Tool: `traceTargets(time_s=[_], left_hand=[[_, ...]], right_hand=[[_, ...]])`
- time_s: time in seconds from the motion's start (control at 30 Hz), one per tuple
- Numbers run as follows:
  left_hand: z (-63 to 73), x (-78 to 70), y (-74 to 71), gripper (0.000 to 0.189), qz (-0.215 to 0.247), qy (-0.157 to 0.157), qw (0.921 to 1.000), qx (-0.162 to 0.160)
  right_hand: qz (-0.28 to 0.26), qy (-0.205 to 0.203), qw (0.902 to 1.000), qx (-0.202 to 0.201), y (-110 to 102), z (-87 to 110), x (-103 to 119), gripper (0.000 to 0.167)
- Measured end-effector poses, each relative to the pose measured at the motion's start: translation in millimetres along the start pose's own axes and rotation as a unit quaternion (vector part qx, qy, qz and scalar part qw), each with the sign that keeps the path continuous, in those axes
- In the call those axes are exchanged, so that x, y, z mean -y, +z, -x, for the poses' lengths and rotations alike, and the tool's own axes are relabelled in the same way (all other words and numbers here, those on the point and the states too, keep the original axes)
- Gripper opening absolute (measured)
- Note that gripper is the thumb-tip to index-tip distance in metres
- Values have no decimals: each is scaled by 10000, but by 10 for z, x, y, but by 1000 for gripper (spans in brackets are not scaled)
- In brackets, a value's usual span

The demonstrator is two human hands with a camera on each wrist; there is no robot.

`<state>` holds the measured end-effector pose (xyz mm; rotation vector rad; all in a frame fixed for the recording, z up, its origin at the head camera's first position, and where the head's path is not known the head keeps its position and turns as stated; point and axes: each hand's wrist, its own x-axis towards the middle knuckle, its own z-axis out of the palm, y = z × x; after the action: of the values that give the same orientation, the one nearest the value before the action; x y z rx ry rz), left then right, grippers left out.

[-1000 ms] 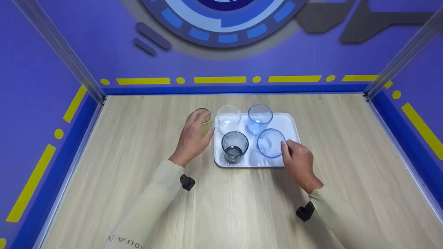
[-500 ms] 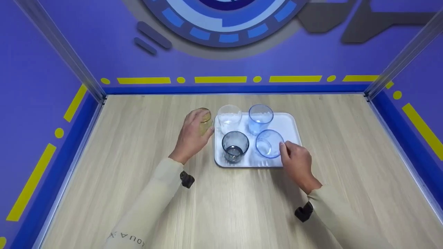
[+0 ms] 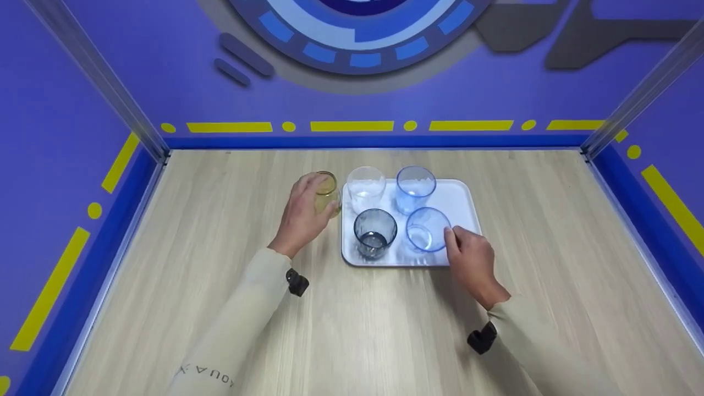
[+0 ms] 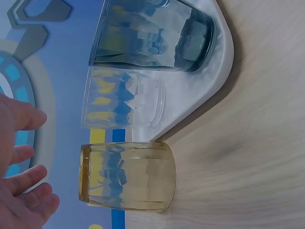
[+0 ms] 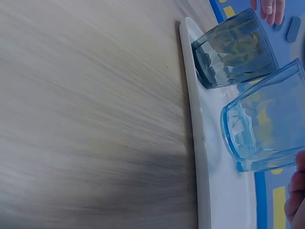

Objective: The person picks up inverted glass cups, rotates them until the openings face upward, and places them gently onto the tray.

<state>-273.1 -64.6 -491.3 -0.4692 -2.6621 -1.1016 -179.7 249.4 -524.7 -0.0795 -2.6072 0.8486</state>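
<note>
An amber glass (image 4: 133, 176) stands upright on the table, just left of the tray. My left hand (image 3: 301, 213) is over it with fingers spread; in the left wrist view they are apart from its rim. My right hand (image 3: 472, 261) pinches the rim of a light blue glass (image 5: 267, 126) at its right side. That glass is slightly tilted at the front right of the white tray (image 3: 461, 201); whether its base touches the tray is hard to tell. A dark grey glass (image 3: 374, 234) stands to its left on the tray.
Behind these, a clear glass (image 3: 366, 187) and another blue glass (image 3: 416, 190) stand on the tray's back part. Wood-grain table (image 3: 352, 330) surrounds the tray. Blue printed walls (image 3: 352, 104) close off the back and both sides.
The light blue glass has shifted slightly left with my right hand. My left hand has drawn back a little from the amber glass, its fingers looser now.
</note>
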Motion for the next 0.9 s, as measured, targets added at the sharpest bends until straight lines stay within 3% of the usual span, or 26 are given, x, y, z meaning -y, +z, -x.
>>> traceTargets(time_s=[0.63, 0.9], left_hand=[[-79, 83, 53, 53, -33, -323, 9993, 180], [-96, 143, 84, 53, -5, -251, 9996, 124]], right_hand=[[16, 96, 9999, 42, 64, 4, 8, 43], [4, 246, 9996, 130, 88, 2, 15, 42]])
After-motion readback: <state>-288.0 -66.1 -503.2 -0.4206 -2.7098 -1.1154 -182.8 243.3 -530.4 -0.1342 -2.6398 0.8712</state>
